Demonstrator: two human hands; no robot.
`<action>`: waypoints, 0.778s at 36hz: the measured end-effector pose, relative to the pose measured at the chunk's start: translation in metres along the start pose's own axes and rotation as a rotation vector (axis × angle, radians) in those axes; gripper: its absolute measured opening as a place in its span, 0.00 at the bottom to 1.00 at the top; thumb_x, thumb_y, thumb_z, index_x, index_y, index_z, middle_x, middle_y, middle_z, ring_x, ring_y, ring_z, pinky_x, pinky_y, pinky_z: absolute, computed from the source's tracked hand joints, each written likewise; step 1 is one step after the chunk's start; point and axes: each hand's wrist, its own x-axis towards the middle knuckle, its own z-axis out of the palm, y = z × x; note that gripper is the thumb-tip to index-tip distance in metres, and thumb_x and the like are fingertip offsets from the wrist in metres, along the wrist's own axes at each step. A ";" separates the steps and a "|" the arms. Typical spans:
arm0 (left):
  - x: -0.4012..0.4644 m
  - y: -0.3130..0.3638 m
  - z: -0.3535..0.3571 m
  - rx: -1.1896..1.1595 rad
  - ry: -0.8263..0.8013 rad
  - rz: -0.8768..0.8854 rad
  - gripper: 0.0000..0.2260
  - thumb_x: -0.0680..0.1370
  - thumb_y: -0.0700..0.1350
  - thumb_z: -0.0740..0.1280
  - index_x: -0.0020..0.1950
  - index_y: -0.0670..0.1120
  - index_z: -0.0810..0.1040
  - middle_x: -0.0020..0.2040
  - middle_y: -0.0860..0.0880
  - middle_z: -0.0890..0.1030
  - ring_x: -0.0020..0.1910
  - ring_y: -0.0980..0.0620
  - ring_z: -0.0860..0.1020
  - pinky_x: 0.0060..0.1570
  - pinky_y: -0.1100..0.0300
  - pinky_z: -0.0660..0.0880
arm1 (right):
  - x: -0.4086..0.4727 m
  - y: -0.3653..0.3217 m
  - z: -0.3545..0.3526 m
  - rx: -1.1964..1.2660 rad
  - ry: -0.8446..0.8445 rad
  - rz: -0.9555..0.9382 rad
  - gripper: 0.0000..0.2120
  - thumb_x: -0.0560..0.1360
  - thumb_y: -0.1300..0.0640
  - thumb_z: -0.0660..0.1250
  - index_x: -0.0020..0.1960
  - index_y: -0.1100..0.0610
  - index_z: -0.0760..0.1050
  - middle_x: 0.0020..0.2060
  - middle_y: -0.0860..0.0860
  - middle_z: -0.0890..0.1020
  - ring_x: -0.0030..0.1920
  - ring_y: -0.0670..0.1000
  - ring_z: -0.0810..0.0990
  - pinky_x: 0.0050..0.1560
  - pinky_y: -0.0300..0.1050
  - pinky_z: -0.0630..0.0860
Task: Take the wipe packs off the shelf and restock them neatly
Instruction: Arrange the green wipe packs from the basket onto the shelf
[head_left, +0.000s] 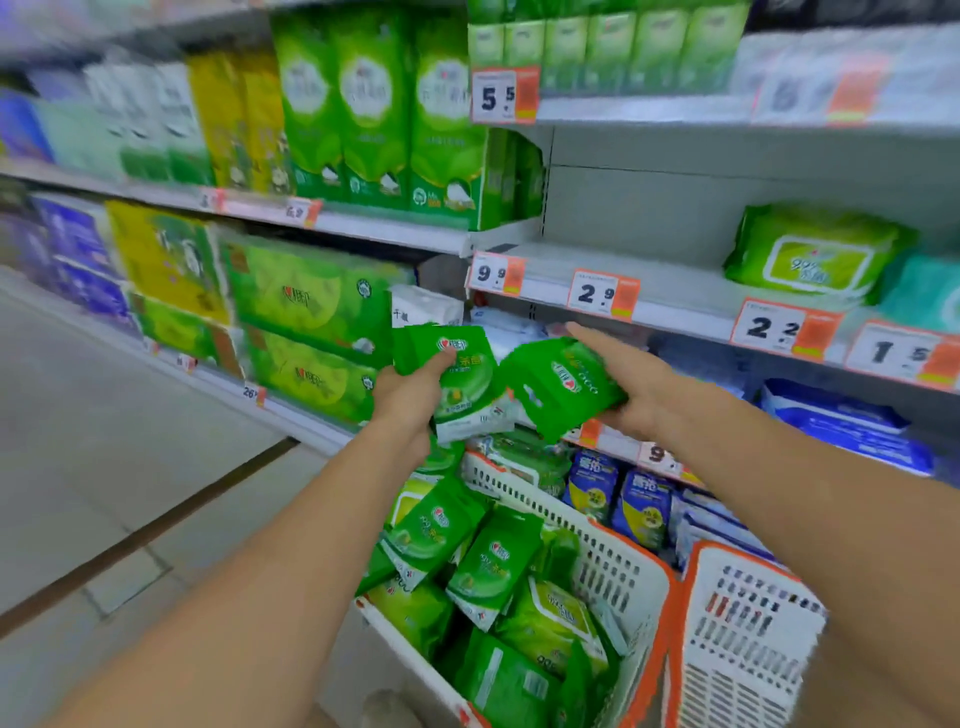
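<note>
A supermarket aisle. Long white metal shelves (649, 291) run from nine o'clock to three o'clock, stacked with packaged tissue and wipes in green, yellow and blue. Orange-and-white price tags (602, 294) clipped to the shelf edges show numbers such as 5.5, 9.9 and 2.9. At six o'clock stands a white plastic shopping basket (608, 566) with orange trim, filled with green wipe packs (488, 566). Pale floor tiles (104, 441) lie at eight o'clock

Shelf price tags (602, 294) read 5.5, 9.9, 2.9, 2.2; large wipe pack (813, 252) shows 99%
</note>
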 end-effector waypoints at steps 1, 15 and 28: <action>-0.004 0.002 0.001 -0.021 -0.013 0.006 0.29 0.75 0.49 0.74 0.70 0.49 0.64 0.61 0.53 0.74 0.58 0.51 0.73 0.61 0.56 0.70 | -0.003 -0.003 0.002 0.081 0.033 -0.019 0.10 0.74 0.48 0.74 0.48 0.55 0.79 0.38 0.53 0.85 0.36 0.51 0.84 0.42 0.48 0.84; 0.009 0.004 0.038 -0.244 0.000 -0.168 0.36 0.67 0.57 0.77 0.68 0.42 0.70 0.58 0.39 0.81 0.50 0.35 0.82 0.40 0.32 0.79 | -0.003 0.022 0.021 0.242 0.635 -0.185 0.19 0.72 0.46 0.73 0.42 0.58 0.69 0.52 0.58 0.82 0.47 0.61 0.83 0.49 0.63 0.82; 0.012 0.022 0.066 -0.326 -0.056 -0.216 0.15 0.78 0.50 0.69 0.59 0.41 0.80 0.47 0.39 0.85 0.35 0.42 0.85 0.28 0.51 0.79 | -0.020 0.011 0.012 0.268 0.008 -0.216 0.14 0.74 0.62 0.73 0.57 0.66 0.79 0.47 0.59 0.87 0.46 0.55 0.87 0.42 0.49 0.84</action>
